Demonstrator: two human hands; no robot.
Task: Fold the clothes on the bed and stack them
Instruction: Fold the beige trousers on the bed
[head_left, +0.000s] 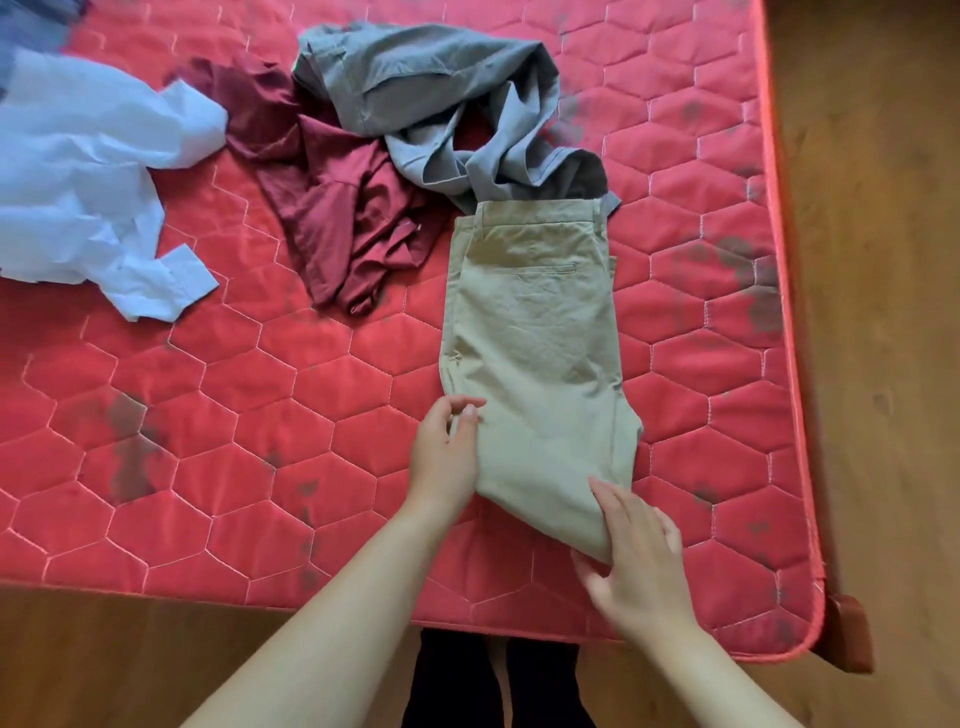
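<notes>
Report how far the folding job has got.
Done: nothing stacked yet. In hand: khaki trousers lie folded lengthwise; left hand and right hand hold their near end. To do: grey garment, maroon shirt and white shirt lie crumpled on the bed.

khaki trousers (535, 332) — folded, on red mattress (208, 415) | left hand (447, 452) pinches left edge | right hand (639, 561) holds near corner
</notes>
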